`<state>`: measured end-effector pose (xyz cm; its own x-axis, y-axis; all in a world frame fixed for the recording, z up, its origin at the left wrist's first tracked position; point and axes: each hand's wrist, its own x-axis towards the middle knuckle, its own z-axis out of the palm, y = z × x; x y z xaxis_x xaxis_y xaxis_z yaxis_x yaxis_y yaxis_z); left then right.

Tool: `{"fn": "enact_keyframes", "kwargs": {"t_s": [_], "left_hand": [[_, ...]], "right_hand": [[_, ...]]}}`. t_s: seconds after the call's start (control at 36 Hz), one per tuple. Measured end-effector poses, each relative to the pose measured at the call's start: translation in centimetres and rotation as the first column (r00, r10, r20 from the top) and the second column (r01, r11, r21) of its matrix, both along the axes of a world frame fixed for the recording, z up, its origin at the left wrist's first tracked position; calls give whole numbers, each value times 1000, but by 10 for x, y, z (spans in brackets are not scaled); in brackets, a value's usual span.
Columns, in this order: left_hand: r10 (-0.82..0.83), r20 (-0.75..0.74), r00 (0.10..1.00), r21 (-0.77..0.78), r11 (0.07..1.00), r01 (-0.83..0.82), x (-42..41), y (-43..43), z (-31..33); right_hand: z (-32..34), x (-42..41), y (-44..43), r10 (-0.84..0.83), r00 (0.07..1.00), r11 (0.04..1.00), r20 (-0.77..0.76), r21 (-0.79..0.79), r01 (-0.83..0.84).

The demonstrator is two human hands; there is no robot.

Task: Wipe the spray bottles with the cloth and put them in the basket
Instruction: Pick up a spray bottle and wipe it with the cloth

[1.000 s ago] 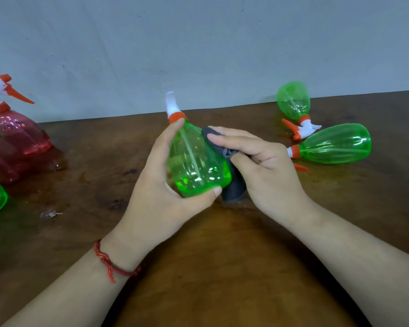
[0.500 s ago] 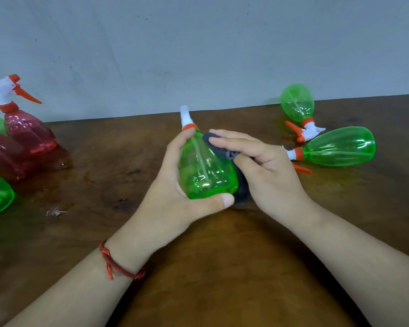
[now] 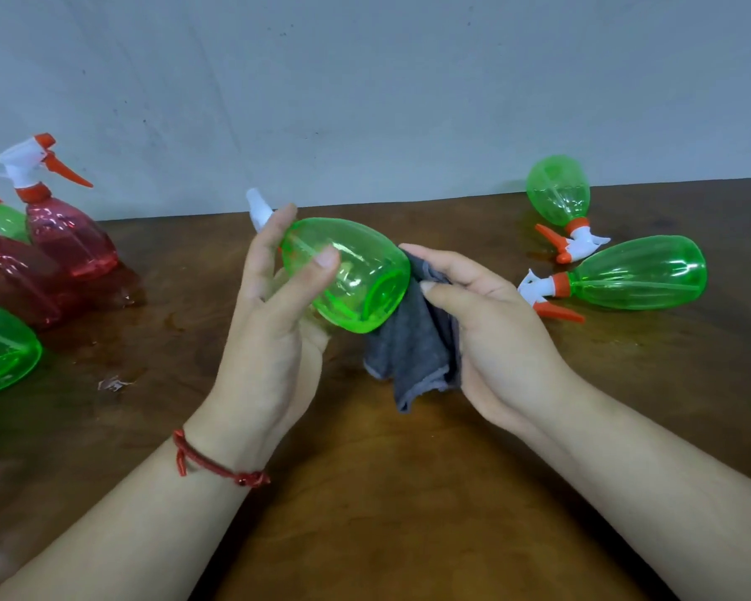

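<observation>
You're mid-wipe: your left hand [image 3: 274,314] is pinching the green spray bottle [image 3: 347,275] above the wooden table [image 3: 408,492], base tilted toward you, while your right hand [image 3: 491,323] is closing loosely around the grey cloth [image 3: 412,349] that's touching its base. Next I'd guess you'll be rubbing that base, and no basket is showing in view yet.

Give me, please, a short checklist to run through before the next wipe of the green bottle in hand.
1. Left hand grip on the held bottle: ok, fingers wrap its body.
2. Cloth in the right hand: ok, pinched and hanging.
3. Cloth against the bottle: ok, it touches the base.
4. Bottle base turned toward the cloth: ok.
5. Basket within reach: cannot tell, none in view.
6. Bottles left on the table: not ok, two green ones lie at right.
</observation>
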<state>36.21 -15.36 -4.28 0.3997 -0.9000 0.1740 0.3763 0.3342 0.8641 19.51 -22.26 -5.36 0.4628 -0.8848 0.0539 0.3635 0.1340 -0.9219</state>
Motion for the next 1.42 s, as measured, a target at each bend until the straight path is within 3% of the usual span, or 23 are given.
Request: {"fn": "enact_keyframes", "kwargs": {"t_s": [0.17, 0.25, 0.33, 0.44, 0.61, 0.69, 0.83, 0.92, 1.03, 1.11, 1.25, 1.42], "left_hand": [[256, 95, 962, -96, 964, -247, -10, 1, -2], [315, 78, 946, -85, 947, -308, -13, 0, -1], [255, -37, 966, -44, 966, -256, -12, 3, 0], [157, -105, 982, -26, 987, -160, -15, 6, 0], [74, -150, 986, -54, 995, -83, -18, 8, 1], [70, -186, 980, -60, 995, -82, -14, 7, 3], [55, -197, 979, -31, 998, -62, -12, 8, 2], [13, -204, 979, -25, 1000, -18, -16, 7, 0], [26, -185, 982, -13, 1000, -29, -19, 6, -2], [69, -164, 984, -26, 997, -74, -16, 6, 0], [73, -178, 981, -13, 997, -76, -12, 5, 2], [29, -144, 989, 38, 999, -24, -14, 3, -1]], "right_hand": [[3, 8, 17, 25, 995, 997, 93, 71, -31], [2, 9, 34, -45, 999, 975, -22, -218, 39], [-2, 9, 37, -162, 958, 817, -237, -577, -4], [-5, 7, 22, -331, 898, 654, -289, -757, -2], [-7, 5, 9, -401, 909, 674, -118, -710, 205], [-11, 3, 17, -402, 910, 666, -101, -714, 215], [-7, 3, 24, -358, 925, 511, -126, -856, 81], [2, 4, 13, -402, 914, 471, -57, -868, 153], [2, -1, -3, -476, 879, 568, -39, -776, 273], [-10, -2, -1, -424, 902, 652, -77, -718, 245], [-12, 4, 13, -304, 947, 637, -99, -761, 125], [-2, 2, -7, -380, 925, 643, 20, -713, 279]]}}
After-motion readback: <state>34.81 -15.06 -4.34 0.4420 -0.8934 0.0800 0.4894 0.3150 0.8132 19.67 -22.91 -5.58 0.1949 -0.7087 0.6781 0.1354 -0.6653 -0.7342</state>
